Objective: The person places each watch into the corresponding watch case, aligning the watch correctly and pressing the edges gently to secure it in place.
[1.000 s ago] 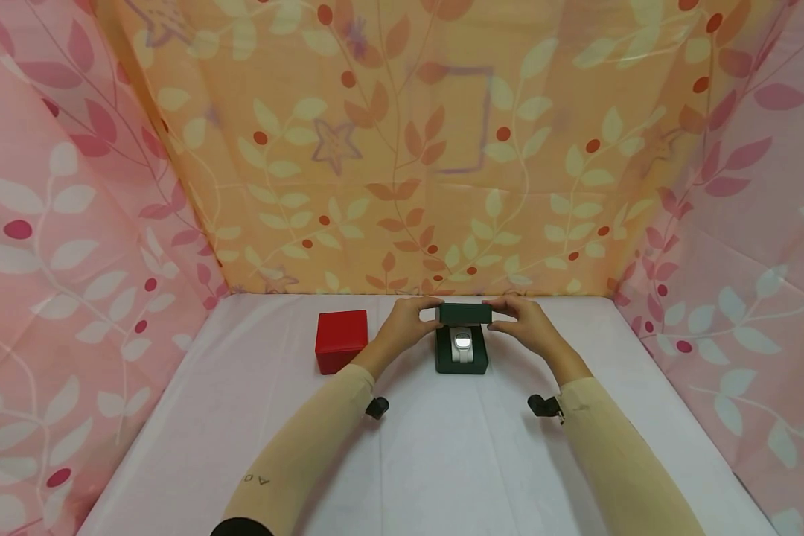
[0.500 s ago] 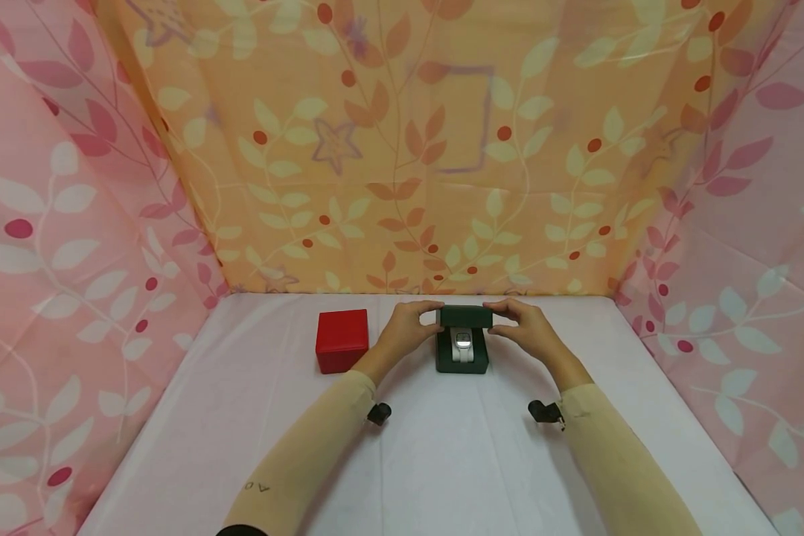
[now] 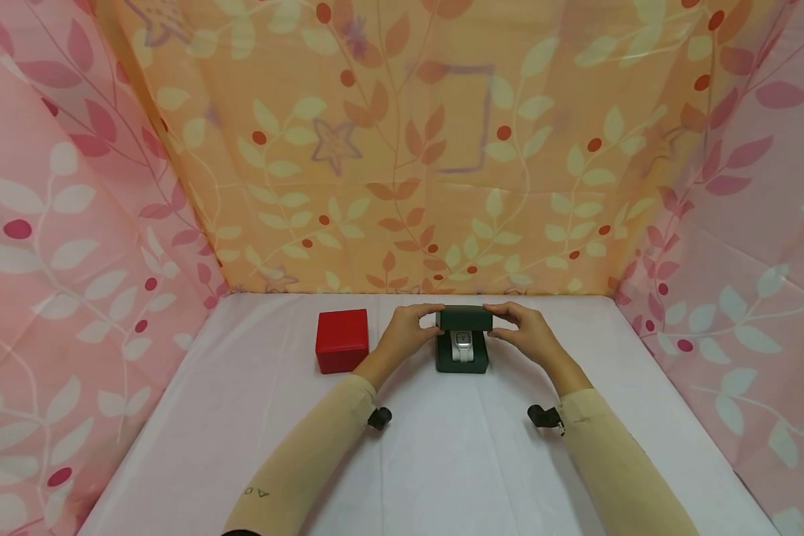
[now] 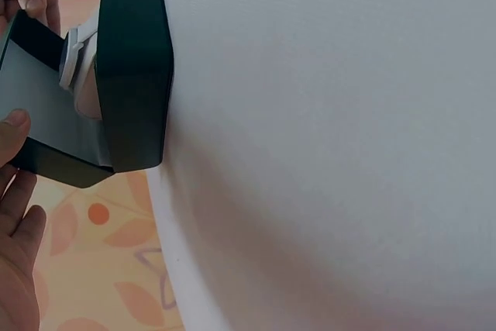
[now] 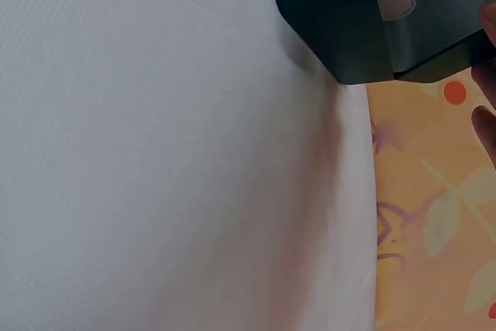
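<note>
A dark green watch box [image 3: 461,366] rests on the white-covered table with its hinged lid [image 3: 464,318] partly raised. Inside it sits a white-strapped wristwatch [image 3: 463,345] on a cushion, also visible in the left wrist view as a wristwatch [image 4: 77,60] between lid and base. My left hand [image 3: 407,327] pinches the lid's left end between thumb and fingers. At the opposite end my right hand [image 3: 524,324] pinches the lid the same way. Only the fingertips [image 5: 487,83] of that hand show in the right wrist view.
To the left of the green box stands a closed red box [image 3: 342,341], close to my left wrist. A white cloth [image 3: 435,461] covers the table. Orange patterned fabric [image 3: 402,186] hangs behind the far edge, and pink patterned fabric [image 3: 67,298] lines both sides.
The green lid has tilted forward and down a little, with both hands moving along with it. The box base, the watch and the red box have stayed where they were.
</note>
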A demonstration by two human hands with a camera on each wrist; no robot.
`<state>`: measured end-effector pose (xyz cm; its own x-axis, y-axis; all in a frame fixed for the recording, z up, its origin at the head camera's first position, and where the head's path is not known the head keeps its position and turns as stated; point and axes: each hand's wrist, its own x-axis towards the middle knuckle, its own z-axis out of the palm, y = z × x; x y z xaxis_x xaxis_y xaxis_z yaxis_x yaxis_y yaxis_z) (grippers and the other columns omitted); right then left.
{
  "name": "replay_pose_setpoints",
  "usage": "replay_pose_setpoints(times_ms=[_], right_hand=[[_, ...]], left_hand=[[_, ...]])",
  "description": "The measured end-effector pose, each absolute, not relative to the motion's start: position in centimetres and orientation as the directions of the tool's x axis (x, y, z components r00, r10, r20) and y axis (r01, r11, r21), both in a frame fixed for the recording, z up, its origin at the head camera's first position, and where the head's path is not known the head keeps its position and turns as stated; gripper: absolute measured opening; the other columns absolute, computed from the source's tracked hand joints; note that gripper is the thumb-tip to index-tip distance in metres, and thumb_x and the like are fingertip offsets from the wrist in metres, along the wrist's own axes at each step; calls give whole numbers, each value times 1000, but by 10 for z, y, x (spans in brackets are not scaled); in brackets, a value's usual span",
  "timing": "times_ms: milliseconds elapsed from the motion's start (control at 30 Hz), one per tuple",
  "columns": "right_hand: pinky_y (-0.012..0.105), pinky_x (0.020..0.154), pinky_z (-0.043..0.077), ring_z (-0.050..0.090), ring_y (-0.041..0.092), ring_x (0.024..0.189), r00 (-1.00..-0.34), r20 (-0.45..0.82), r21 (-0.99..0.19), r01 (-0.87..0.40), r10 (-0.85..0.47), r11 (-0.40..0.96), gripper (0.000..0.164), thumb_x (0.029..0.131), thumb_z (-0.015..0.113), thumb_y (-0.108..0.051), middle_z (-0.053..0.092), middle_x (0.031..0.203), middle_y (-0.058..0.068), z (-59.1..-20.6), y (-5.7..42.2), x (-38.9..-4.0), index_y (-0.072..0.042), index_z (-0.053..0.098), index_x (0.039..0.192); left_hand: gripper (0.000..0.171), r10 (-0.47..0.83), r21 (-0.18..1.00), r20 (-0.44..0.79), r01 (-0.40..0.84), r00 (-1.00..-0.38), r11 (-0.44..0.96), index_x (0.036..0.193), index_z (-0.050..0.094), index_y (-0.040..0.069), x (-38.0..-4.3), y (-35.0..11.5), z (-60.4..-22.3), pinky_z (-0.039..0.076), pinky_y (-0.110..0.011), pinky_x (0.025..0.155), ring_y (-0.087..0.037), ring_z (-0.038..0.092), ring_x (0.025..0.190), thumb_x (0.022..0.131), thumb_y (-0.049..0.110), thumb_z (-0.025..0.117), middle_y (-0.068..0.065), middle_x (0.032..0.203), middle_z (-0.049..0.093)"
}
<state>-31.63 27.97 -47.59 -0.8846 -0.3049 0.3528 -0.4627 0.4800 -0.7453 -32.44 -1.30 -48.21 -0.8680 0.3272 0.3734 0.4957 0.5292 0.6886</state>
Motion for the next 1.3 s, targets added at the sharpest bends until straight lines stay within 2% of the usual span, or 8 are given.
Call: replay_pose_setpoints(times_ms=[133, 367, 567, 767, 900, 1100, 1300], right_hand=[[36, 109, 46, 63, 26, 128, -883, 362, -743, -467, -299, 479, 49, 84, 84, -8, 70, 133, 3, -479, 280, -315, -14, 69, 130], [30, 108, 47, 62, 27, 128, -881, 368, -752, -470, -298, 463, 49, 83, 84, -6, 69, 133, 4, -482, 279, -311, -13, 69, 129], [22, 107, 46, 61, 27, 130, -888, 359, -769, -457, -288, 448, 50, 83, 83, -4, 68, 135, 4, -485, 279, -309, -14, 69, 130], [14, 106, 44, 60, 27, 131, -886, 361, -785, -457, -290, 420, 51, 83, 83, -2, 67, 137, 4, -486, 278, -308, -12, 68, 130], [15, 106, 44, 59, 29, 132, -879, 373, -783, -470, -296, 408, 51, 83, 83, 0, 66, 138, 7, -488, 279, -308, -10, 68, 130], [25, 109, 44, 57, 35, 133, -870, 386, -769, -487, -308, 414, 52, 83, 79, 8, 63, 141, 14, -487, 277, -306, -2, 65, 132], [21, 107, 46, 56, 40, 132, -859, 399, -770, -504, -322, 391, 49, 81, 78, 13, 63, 139, 21, -466, 268, -287, 6, 64, 128]], left_hand=[[51, 322, 697, 360, 482, -876, 532, 134, 70, 28, -323, -12, -483, 61, -32, 82, -20, 64, 124, 86, 18, 84, 1, 132, 70], [51, 314, 696, 374, 488, -873, 527, 133, 71, 24, -319, -12, -484, 57, -39, 99, -21, 64, 127, 84, 15, 86, 0, 132, 70], [52, 315, 696, 368, 484, -875, 531, 134, 70, 23, -316, -13, -485, 52, -35, 105, -19, 63, 129, 85, 15, 85, 1, 132, 70], [52, 317, 687, 381, 496, -868, 531, 133, 71, 21, -317, -12, -486, 50, -37, 107, -20, 62, 129, 84, 14, 86, 3, 132, 70], [52, 317, 693, 381, 495, -869, 523, 134, 70, 20, -316, -12, -486, 49, -40, 108, -21, 62, 130, 84, 13, 85, 3, 132, 70], [51, 318, 702, 385, 498, -867, 509, 133, 70, 20, -315, -11, -488, 47, -39, 111, -24, 61, 132, 85, 12, 85, 4, 133, 69], [51, 322, 706, 395, 509, -860, 493, 134, 70, 19, -313, -12, -490, 47, -38, 110, -27, 59, 133, 85, 11, 84, 5, 133, 69]])
